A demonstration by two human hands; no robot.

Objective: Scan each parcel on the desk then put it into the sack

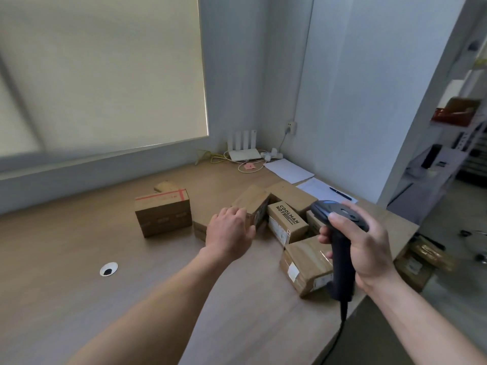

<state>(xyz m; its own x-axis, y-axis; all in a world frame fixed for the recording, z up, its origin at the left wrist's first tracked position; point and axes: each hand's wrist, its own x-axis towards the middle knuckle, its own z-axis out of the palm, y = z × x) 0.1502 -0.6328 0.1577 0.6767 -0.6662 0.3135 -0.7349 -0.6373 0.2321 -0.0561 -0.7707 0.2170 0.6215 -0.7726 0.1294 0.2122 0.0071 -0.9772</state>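
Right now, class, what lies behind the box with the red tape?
A tan parcel pokes out behind the red-taped box; its lower part is covered, so any label cannot be seen.

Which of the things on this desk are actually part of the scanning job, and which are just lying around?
Job: scanner in right hand; tilted parcel gripped by left hand; COOLMAN parcel; red-taped parcel; nearest parcel.
Lying about: router; paper sheets; pen.

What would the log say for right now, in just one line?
step: reaching for next parcel | left hand: grips brown parcel on desk | right hand: holds scanner
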